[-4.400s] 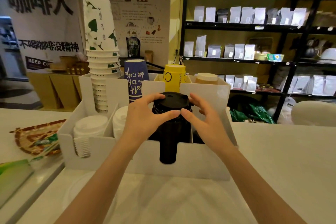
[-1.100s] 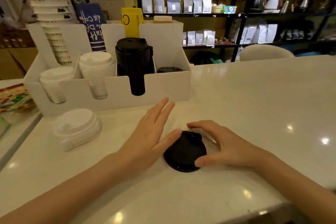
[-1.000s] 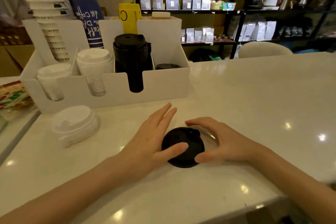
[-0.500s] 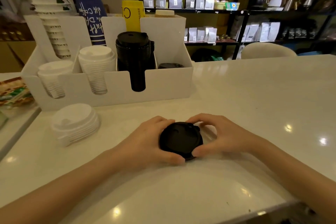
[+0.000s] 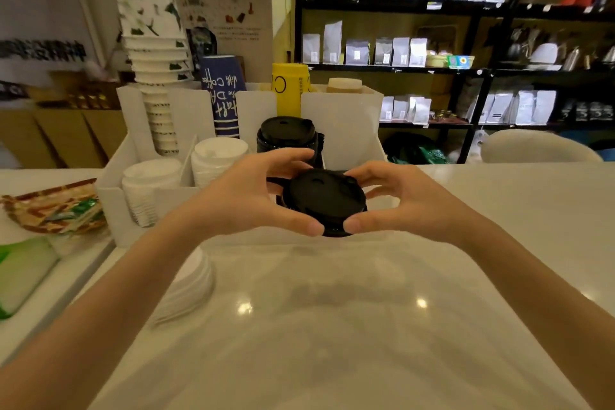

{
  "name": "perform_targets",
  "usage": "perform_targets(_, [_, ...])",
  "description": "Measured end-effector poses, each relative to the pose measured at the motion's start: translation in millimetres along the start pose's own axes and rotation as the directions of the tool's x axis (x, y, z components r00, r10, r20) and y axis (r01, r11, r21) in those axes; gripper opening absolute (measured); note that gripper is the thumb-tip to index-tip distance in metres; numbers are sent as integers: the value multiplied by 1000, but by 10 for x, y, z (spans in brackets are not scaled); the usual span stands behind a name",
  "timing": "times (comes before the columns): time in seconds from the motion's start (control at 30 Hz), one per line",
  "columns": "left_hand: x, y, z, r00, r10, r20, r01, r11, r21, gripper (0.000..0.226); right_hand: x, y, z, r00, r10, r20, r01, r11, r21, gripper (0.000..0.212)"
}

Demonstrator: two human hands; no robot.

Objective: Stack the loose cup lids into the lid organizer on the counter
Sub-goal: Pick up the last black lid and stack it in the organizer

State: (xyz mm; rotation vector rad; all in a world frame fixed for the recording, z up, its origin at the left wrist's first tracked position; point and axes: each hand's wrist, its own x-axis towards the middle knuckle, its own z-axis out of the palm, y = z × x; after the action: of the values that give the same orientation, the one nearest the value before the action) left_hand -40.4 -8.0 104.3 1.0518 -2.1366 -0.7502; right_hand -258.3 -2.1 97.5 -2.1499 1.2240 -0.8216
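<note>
I hold a small stack of black lids (image 5: pixel 324 201) in the air between both hands, just in front of the white lid organizer (image 5: pixel 113 200). My left hand (image 5: pixel 253 191) grips its left side and my right hand (image 5: pixel 396 198) its right side, thumbs underneath. Behind the held lids, a tall stack of black lids (image 5: pixel 287 136) fills one organizer slot. Two stacks of white lids (image 5: pixel 218 156) sit in the slots to the left. A loose pile of white lids (image 5: pixel 188 289) lies on the counter, partly hidden by my left forearm.
Stacked paper cups (image 5: pixel 156 76), a blue cup (image 5: pixel 221 100) and a yellow cup (image 5: pixel 288 90) stand in the organizer's back row. A woven tray with packets (image 5: pixel 53 210) lies at the left. Dark shelves with bags (image 5: pixel 416 43) stand behind the white counter (image 5: pixel 332 326).
Both hands closed around the black lids on the counter, then lifted them up and forward toward the organizer. The view has tilted up with them.
</note>
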Motion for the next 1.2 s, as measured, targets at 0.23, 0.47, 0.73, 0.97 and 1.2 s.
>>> perform_targets(0.23, [289, -71, -373, 973, 9, -230, -46, 987, -155, 84, 522, -67, -66, 976, -105, -191, 136, 978, 158, 65])
perform_targets(0.47, [604, -288, -457, 906, 23, -422, -117, 973, -199, 69, 987, -11, 18, 918, -133, -373, 213, 960, 181, 53])
perform_targets(0.73, [741, -476, -415, 890, 42, -455, -65, 997, -35, 63, 1165, 112, 85, 946, -180, -270, 235, 954, 188, 35])
perform_targets(0.97, [757, -591, -468, 925, -18, -380, -4, 998, -57, 74, 1260, 265, 145, 967, -122, -226, 161, 973, 163, 44])
perform_targets(1.2, [747, -607, -476, 953, -46, -300, 26, 997, -71, 67, 1239, 278, 112, 960, -93, -264, 124, 987, 105, 48])
